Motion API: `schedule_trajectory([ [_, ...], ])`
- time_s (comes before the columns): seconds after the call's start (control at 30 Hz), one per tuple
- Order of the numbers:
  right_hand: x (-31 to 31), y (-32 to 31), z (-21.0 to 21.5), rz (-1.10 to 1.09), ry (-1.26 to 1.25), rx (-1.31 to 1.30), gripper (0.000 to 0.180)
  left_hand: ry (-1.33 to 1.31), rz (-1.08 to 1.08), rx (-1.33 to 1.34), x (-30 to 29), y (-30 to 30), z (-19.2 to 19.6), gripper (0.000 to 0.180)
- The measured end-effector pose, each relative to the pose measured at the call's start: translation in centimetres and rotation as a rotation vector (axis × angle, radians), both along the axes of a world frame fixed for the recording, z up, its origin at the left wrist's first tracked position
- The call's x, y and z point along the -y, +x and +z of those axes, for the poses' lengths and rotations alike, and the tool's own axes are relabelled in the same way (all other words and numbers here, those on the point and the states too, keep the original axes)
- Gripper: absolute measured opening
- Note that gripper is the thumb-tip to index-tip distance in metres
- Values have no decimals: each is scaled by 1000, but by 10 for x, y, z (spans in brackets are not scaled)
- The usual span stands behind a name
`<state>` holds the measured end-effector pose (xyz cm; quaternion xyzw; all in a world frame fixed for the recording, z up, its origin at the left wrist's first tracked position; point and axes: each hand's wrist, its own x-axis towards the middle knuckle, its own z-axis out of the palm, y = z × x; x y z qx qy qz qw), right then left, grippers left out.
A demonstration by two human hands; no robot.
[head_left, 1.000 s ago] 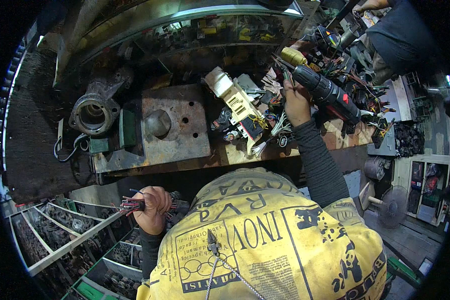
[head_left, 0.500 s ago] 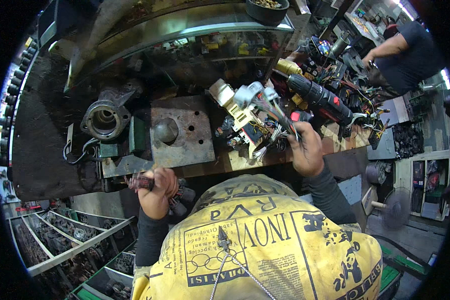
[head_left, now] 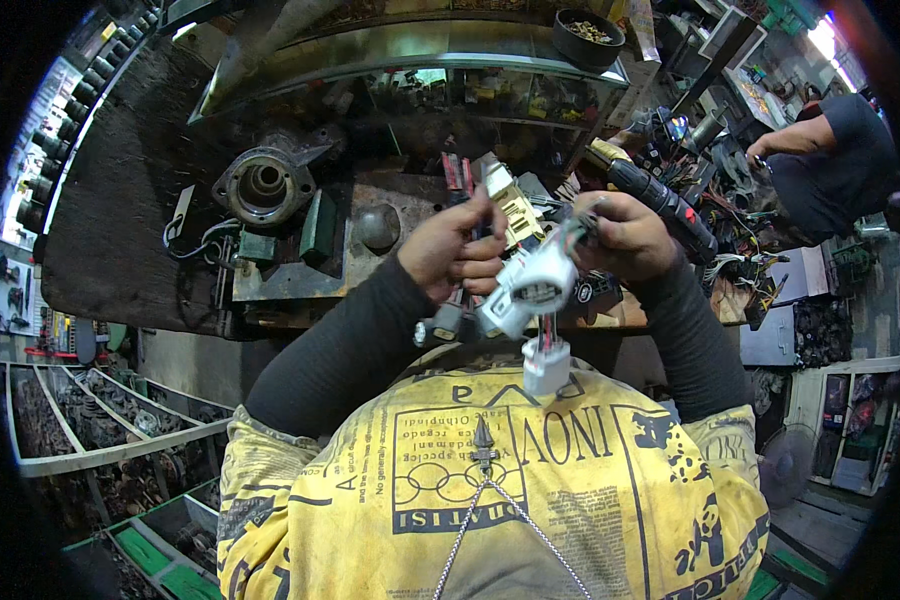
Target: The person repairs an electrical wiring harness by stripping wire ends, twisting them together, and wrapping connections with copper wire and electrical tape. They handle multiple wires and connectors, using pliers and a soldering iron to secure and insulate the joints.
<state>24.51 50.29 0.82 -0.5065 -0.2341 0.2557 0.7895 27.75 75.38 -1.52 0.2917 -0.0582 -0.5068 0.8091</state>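
In front of my chest, my right hand (head_left: pixel 625 238) is closed on a bunch of short wires with light grey wire connectors. One large round-mouthed wire connector (head_left: pixel 542 285) faces me, and a smaller white connector (head_left: pixel 546 368) dangles lower by red and dark wires. Close by on the left, my left hand (head_left: pixel 457 250) is closed round a second bunch. Red connectors (head_left: pixel 457 172) stick up above that hand, and dark grey connectors (head_left: pixel 446 322) hang beneath it. Its wires are mostly hidden by the fingers. A pale yellow plastic connector block (head_left: pixel 512 208) lies on the bench between the hands.
A black drill (head_left: pixel 660 205) lies at the right among tangled wires. Left on the bench are a metal housing (head_left: pixel 267 187) and a steel plate (head_left: pixel 360 255) with a domed knob. A glass case (head_left: pixel 400 70) stands behind, with a round tub (head_left: pixel 588 38) on it. A person (head_left: pixel 828 160) works far right.
My left hand has come up and right from beside the bench edge with its bunch. My right hand has drawn the light grey connectors off the bench toward my chest.
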Motion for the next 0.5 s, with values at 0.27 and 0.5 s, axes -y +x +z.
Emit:
schedule_trajectory([
  [0.27,-2,5,-46,47,221,-203,34,-39,100,-127,17,-24,-14,43],
  [0.5,1,9,-61,113,251,-242,33,184,151,-22,20,-29,-4,40],
])
